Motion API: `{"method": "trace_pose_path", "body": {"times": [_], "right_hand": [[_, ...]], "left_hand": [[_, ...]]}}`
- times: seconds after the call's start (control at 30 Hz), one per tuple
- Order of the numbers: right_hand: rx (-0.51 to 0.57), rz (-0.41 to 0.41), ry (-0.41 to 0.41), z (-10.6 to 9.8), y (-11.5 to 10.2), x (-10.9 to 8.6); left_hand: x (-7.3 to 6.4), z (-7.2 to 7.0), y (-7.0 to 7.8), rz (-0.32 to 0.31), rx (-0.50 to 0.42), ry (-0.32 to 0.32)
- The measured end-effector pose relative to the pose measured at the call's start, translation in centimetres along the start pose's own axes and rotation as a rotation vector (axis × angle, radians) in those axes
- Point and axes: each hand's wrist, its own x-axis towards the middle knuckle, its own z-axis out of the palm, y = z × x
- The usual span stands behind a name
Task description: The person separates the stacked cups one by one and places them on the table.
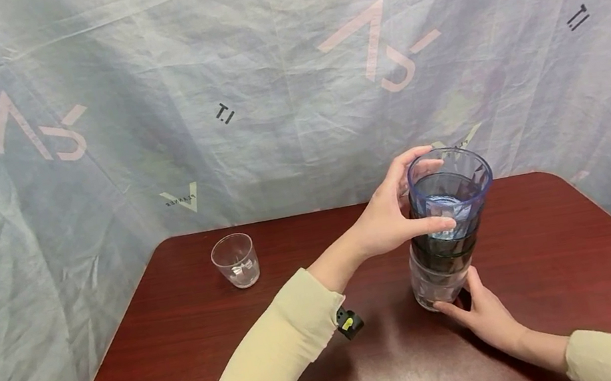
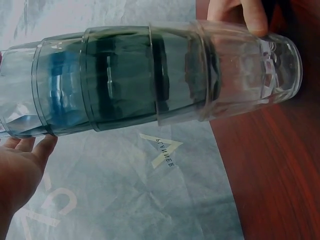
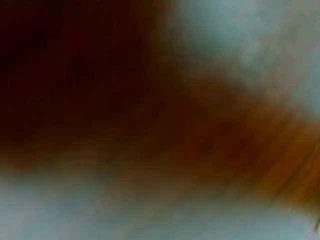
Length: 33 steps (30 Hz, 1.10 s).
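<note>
A tall stack of nested tumblers stands on the right half of the table: a blue tumbler [image 1: 482, 184] uppermost, dark grey-green tumblers [image 1: 443, 251] in the middle, and clear tumblers [image 1: 432, 284] at the bottom. My left hand [image 1: 385, 221] grips the stack near the top, thumb in front and fingers behind. Low down, my right hand [image 1: 491, 316] holds the clear base between thumb and fingers. Seen from the left wrist, the stack lies across the view, with the left fingertips [image 2: 46, 146] touching the upper part. The right wrist view is too blurred to read.
A single clear glass [image 1: 235, 264] stands upright at the back left of the dark red-brown table [image 1: 202, 369]. A grey printed cloth [image 1: 264, 89] hangs close behind the table. A small black device [image 1: 349, 323] shows beside the left cuff.
</note>
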Motion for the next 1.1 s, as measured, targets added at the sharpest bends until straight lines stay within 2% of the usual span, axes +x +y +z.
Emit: {"method": "trace_pose_path", "body": {"times": [0.33,0.57,0.7,0.9,1.1], "right_hand": [[-0.005,0.006,0.0,-0.1,-0.2,-0.1],[-0.007,-0.039,0.037,0.0,-0.4,-0.2],[-0.004,-0.06,0.05,0.1,-0.3,-0.3],[-0.027,-0.045,0.048,0.1,-0.5,-0.2],[-0.026,-0.032,0.035,0.1,-0.4,-0.2]], "left_hand": [[0.0,0.2,-0.4,0.013,-0.032,0.011],[0.0,0.0,-0.2,0.031,-0.032,0.04],[0.3,-0.3,0.6,0.088,-0.042,0.088],[0.8,-1.4,2.3,0.167,-0.152,0.207],[0.1,-3.5,3.8,0.143,-0.125,0.299]]}}
